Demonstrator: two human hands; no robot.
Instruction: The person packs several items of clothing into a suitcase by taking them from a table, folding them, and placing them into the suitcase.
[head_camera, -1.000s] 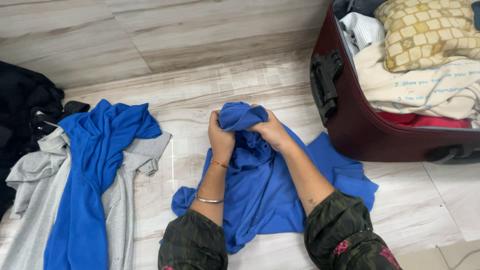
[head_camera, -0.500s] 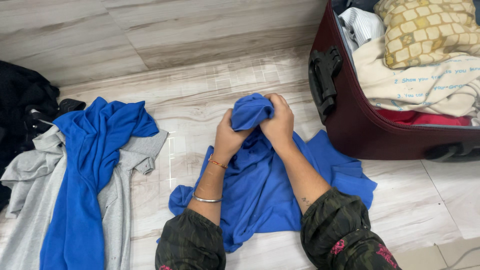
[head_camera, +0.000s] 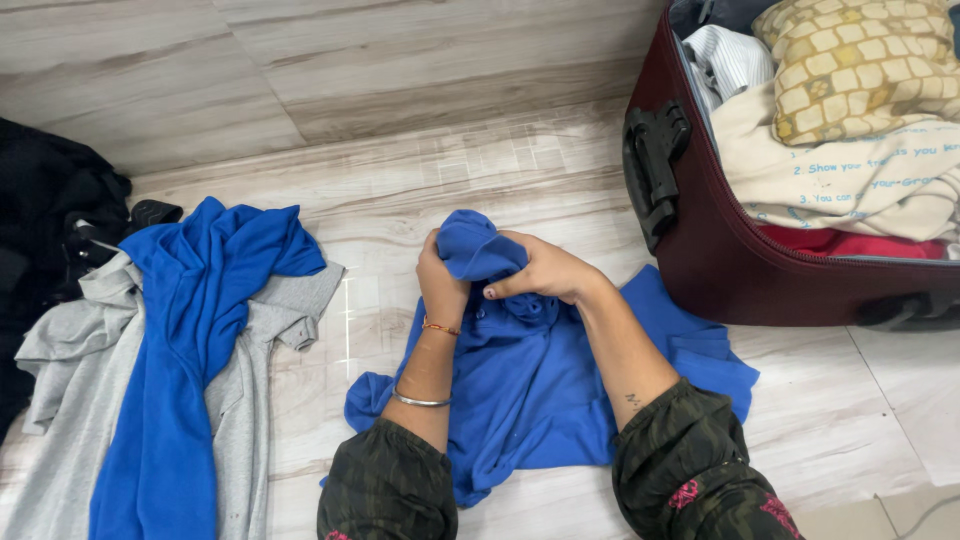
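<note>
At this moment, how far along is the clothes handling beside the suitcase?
Done: the maroon suitcase lies open and already holds several folded pieces. In hand: the left hand and right hand grip a bunched end of the blue shirt, the rest of it spread on the floor. Left: a blue garment over a grey garment lies untouched in a loose pile, with dark clothing beyond.

So much blue going on here: the shirt (head_camera: 540, 390) in the middle is showing solid royal blue, and the same blue is lying over a pale grey top (head_camera: 60, 400) on the left. Far left, black clothes (head_camera: 40, 220). The suitcase (head_camera: 720, 250) on the right is looking dark maroon, holding a yellow tile-patterned cloth (head_camera: 860, 60), cream fabric (head_camera: 850, 170) with blue lettering, and something red (head_camera: 850, 242). Sleeves (head_camera: 690, 460) are wearing dark green camo with pink bits.
</note>
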